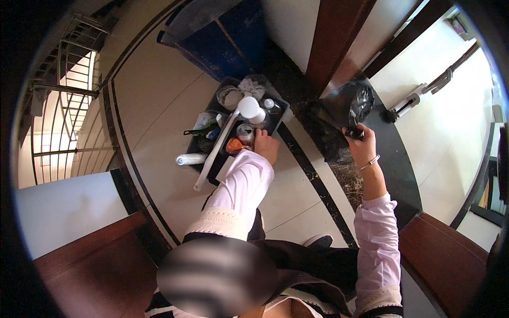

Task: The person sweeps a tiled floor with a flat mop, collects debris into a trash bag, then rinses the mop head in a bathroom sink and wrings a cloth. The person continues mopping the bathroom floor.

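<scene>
My left hand point(267, 147) reaches into a dark rectangular bin point(283, 111) on the floor. Its fingertips are beside an open metal can point(245, 132); whether they grip the can or the bin's side is unclear. An orange crumpled item point(236, 145) lies next to the can. Across the bin leans a white long-handled tool point(216, 153) with a round head. Around it are a white bristled brush point(252, 87), a clear plastic bottle point(272, 105), a round tub point(230, 97) and a white bottle point(191, 159). My right hand point(361, 145) holds a bunched black plastic bag point(362, 105) off to the right.
A large blue bag point(234, 39) stands behind the bin. Dark wooden door frame point(338, 43) rises at the upper right, with a dark stone threshold point(401, 171) below. Beyond it, a white-and-grey long-handled tool point(413, 99) lies on pale floor. Metal railings point(75, 95) are at left.
</scene>
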`<state>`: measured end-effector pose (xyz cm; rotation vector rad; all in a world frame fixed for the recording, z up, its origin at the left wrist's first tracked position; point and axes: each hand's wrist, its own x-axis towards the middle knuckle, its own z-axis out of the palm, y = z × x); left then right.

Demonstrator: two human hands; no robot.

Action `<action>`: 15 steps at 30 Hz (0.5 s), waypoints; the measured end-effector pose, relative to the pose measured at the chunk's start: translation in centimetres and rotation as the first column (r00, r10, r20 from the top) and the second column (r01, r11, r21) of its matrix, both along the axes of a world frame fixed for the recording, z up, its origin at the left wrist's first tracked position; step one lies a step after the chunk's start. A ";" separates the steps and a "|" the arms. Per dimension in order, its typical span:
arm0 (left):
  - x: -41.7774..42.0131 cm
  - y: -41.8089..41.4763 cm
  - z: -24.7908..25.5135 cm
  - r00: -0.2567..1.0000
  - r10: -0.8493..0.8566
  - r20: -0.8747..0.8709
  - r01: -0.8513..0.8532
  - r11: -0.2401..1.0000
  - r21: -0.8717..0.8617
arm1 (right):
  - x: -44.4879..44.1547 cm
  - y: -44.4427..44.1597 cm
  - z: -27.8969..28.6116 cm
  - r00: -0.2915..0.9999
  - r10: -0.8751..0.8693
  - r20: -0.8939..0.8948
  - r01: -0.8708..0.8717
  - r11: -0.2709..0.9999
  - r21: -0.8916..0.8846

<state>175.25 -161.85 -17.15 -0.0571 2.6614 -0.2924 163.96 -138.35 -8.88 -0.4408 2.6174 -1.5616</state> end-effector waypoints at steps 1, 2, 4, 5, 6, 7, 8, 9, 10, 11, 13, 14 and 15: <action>0.4 -0.6 -0.7 1.000 0.002 -0.012 -0.002 1.000 -0.006 | -0.2 -0.9 0.7 1.000 0.000 -0.031 -0.001 1.000 -0.030; 0.6 -1.1 -1.2 0.999 0.029 0.022 -0.030 0.999 0.024 | -0.4 -1.8 1.6 0.998 0.000 -0.062 -0.004 0.998 -0.059; 0.4 -0.9 -0.8 0.994 0.043 0.105 -0.044 0.999 0.005 | -1.6 -3.1 3.8 0.998 0.047 -0.047 -0.048 0.999 -0.019; 0.2 -0.7 -0.3 0.989 0.045 0.144 -0.045 0.999 -0.004 | -2.5 -3.6 3.8 0.998 0.015 -0.062 -0.017 0.999 -0.028; 0.1 -0.3 0.7 0.987 0.026 0.156 -0.019 0.999 -0.041 | -3.4 -4.0 3.8 0.997 -0.013 -0.080 0.009 0.999 -0.042; -0.1 0.0 1.2 0.985 0.032 0.167 -0.028 0.999 -0.023 | -4.5 -4.5 3.7 0.994 -0.039 -0.098 0.034 0.998 -0.055; -0.4 0.3 1.7 0.983 0.039 0.178 -0.038 0.999 -0.006 | -5.7 -5.2 3.0 0.992 -0.106 -0.064 0.097 0.986 -0.133; -0.5 0.6 2.5 0.981 0.052 0.189 -0.055 0.998 0.009 | -6.3 -6.2 3.2 0.986 -0.163 -0.023 0.155 0.965 -0.210; -0.5 1.1 3.2 0.979 0.059 0.196 -0.076 0.994 0.076 | -6.7 -7.0 3.4 0.978 -0.210 -0.018 0.196 0.938 -0.284; -0.5 1.8 4.0 0.977 0.066 0.204 -0.096 0.985 0.142 | -6.6 -7.6 3.5 0.926 -0.341 -0.160 0.324 0.938 -0.124; -0.4 4.1 6.4 0.987 0.043 0.157 -0.095 0.936 0.338 | -6.7 -8.5 3.5 0.896 -0.428 -0.120 0.379 0.876 -0.300; 1.2 4.8 8.3 1.000 0.028 0.015 -0.031 0.893 0.449 | -5.9 -9.6 4.4 0.901 -0.418 -0.117 0.357 0.867 -0.346; 2.3 5.8 10.4 0.999 0.003 -0.034 0.013 0.878 0.479 | -4.7 -10.4 5.4 0.901 -0.426 -0.077 0.365 0.843 -0.395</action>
